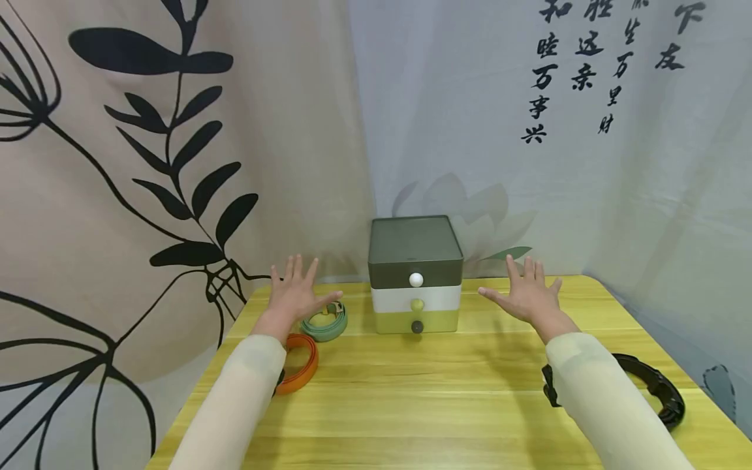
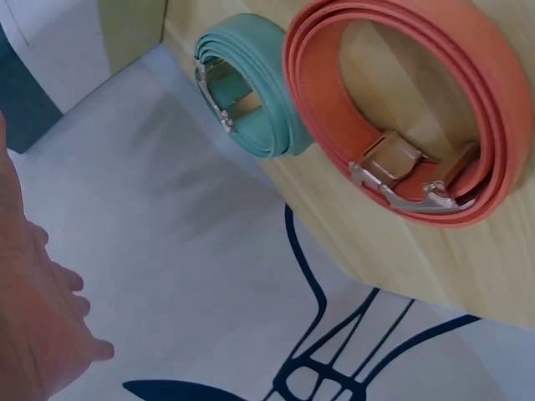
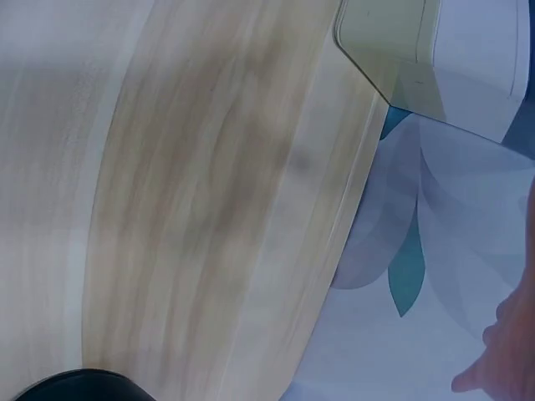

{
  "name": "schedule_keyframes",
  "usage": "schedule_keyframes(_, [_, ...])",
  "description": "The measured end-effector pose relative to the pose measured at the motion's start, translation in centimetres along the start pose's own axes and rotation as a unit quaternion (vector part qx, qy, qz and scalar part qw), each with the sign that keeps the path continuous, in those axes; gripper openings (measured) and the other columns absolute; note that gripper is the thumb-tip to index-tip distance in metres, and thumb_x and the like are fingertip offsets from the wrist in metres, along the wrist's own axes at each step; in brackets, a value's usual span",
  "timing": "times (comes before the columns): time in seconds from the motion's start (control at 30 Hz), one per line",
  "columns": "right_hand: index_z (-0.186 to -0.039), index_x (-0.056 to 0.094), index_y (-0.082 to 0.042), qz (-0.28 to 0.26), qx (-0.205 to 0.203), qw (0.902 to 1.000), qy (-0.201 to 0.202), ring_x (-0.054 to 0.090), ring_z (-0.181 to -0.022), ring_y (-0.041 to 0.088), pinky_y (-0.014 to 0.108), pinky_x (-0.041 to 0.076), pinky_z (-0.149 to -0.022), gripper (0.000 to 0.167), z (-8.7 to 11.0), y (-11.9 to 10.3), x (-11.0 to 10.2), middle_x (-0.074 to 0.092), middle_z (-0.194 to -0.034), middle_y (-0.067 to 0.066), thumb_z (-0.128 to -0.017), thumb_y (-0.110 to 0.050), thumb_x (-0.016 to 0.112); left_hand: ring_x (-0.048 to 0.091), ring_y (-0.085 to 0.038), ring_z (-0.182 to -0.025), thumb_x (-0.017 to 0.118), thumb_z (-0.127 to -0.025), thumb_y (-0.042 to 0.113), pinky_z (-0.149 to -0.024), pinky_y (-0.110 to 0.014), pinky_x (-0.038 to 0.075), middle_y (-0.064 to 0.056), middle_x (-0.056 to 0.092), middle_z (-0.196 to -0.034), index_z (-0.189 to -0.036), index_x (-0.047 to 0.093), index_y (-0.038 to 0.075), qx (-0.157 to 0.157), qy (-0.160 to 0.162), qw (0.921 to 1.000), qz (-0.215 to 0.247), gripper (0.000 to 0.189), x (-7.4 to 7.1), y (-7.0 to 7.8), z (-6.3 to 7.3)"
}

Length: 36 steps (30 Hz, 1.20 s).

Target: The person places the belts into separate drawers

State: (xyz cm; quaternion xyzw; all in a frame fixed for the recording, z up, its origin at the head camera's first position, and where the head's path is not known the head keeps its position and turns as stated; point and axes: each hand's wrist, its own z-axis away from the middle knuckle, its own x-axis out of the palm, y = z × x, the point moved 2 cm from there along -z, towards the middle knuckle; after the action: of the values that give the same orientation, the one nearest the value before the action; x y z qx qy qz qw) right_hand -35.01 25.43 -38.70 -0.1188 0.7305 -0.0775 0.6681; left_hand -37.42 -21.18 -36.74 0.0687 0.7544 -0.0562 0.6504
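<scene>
My left hand (image 1: 294,297), fingers spread and straight, hovers over the left part of the table and holds nothing. Close by it lie a coiled green belt (image 1: 325,323) and a coiled orange belt (image 1: 302,365), the latter partly behind my sleeve. Metal buckles show on both in the left wrist view, on the green belt (image 2: 251,83) and the orange belt (image 2: 410,109). On the other side my right hand (image 1: 529,297) is likewise spread out with nothing in it. A coiled black belt (image 1: 660,391) lies near that forearm, which hides part of it.
Between the hands, at the table's back edge, stands a small box of three stacked drawers (image 1: 416,274), dark grey, white and yellow-green, with round knobs. The wooden table (image 1: 423,405) meets a printed curtain (image 1: 294,163) behind.
</scene>
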Motion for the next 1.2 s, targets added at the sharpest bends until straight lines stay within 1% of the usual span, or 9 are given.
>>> schedule_keyframes(0.13, [-0.159,-0.002,-0.005,0.000,-0.002,1.0000,-0.003,-0.012,-0.141,0.056,0.082,-0.009,-0.097,0.113,-0.1,-0.2,-0.4,-0.011,-0.156,0.037,-0.086,-0.084,0.035,-0.005,-0.045,-0.147,0.033,-0.085,0.085,-0.110,-0.069,-0.009,-0.028,-0.001,-0.161,-0.160,0.008,0.012,0.006,0.005,1.0000,-0.002,0.108,-0.4,0.1,-0.3])
schedule_keyframes(0.3, [-0.159,0.000,-0.006,-0.005,-0.004,0.9999,0.008,-0.011,-0.142,0.055,0.082,-0.008,-0.097,0.112,-0.3,-0.4,-0.9,-0.010,-0.156,0.037,-0.086,-0.083,0.037,-0.004,-0.046,-0.147,0.037,-0.086,0.083,-0.109,-0.068,-0.011,-0.028,0.001,-0.161,-0.160,0.011,0.012,0.011,0.017,0.9997,0.010,0.106,-1.4,0.7,-0.5])
schedule_keyframes(0.47, [-0.159,0.000,-0.007,-0.004,-0.007,0.9998,0.018,-0.008,-0.143,0.054,0.082,-0.006,-0.098,0.112,-0.6,-0.8,-1.4,-0.008,-0.157,0.036,-0.086,-0.084,0.035,-0.005,-0.044,-0.148,0.038,-0.086,0.083,-0.111,-0.068,-0.008,-0.026,-0.002,-0.162,-0.161,0.010,0.015,0.012,0.016,0.9997,0.014,0.104,-2.3,1.2,-0.7])
schedule_keyframes(0.63, [-0.159,0.003,-0.004,-0.007,-0.007,0.9996,0.028,-0.006,-0.144,0.053,0.080,-0.004,-0.100,0.111,-0.6,-1.3,-1.7,-0.005,-0.157,0.037,-0.087,-0.083,0.035,-0.005,-0.042,-0.148,0.037,-0.085,0.084,-0.111,-0.068,-0.007,-0.024,-0.003,-0.163,-0.161,0.009,0.018,0.012,0.018,0.9996,0.017,0.104,-3.0,1.4,-1.2])
schedule_keyframes(0.8, [-0.158,0.003,-0.003,-0.019,-0.005,0.9989,0.041,0.002,-0.143,0.055,0.078,0.004,-0.103,0.110,-0.5,-1.7,-2.3,0.000,-0.156,0.038,-0.088,-0.082,0.035,-0.004,-0.041,-0.149,0.035,-0.084,0.086,-0.111,-0.067,-0.009,-0.023,-0.001,-0.163,-0.161,0.011,0.019,0.015,0.023,0.9993,0.024,0.105,-3.8,1.9,-1.8])
schedule_keyframes(0.9, [-0.158,0.003,-0.002,-0.031,-0.004,0.9985,0.043,0.006,-0.142,0.056,0.076,0.008,-0.105,0.110,-0.6,-1.8,-2.6,0.002,-0.156,0.039,-0.089,-0.081,0.033,-0.003,-0.040,-0.149,0.033,-0.083,0.087,-0.112,-0.067,-0.007,-0.023,0.001,-0.163,-0.161,0.011,0.020,0.020,0.033,0.9990,0.022,0.105,-4.3,2.3,-2.2])
schedule_keyframes(1.03, [-0.158,0.003,-0.002,-0.043,0.000,0.9978,0.050,0.012,-0.140,0.057,0.075,0.016,-0.104,0.108,-0.6,-2.0,-3.3,0.004,-0.156,0.038,-0.090,-0.080,0.032,-0.001,-0.040,-0.149,0.035,-0.085,0.085,-0.112,-0.068,-0.003,-0.022,0.002,-0.163,-0.161,0.010,0.020,0.029,0.043,0.9983,0.026,0.103,-4.9,3.0,-2.7])
schedule_keyframes(1.2, [-0.158,0.002,-0.003,-0.059,0.003,0.9969,0.051,0.016,-0.140,0.056,0.073,0.026,-0.102,0.106,-0.5,-2.5,-4.0,0.008,-0.156,0.037,-0.090,-0.080,0.032,-0.003,-0.038,-0.150,0.035,-0.086,0.084,-0.113,-0.066,-0.006,-0.020,0.000,-0.164,-0.161,0.006,0.019,0.033,0.039,0.9976,0.047,0.103,-5.8,3.9,-3.1])
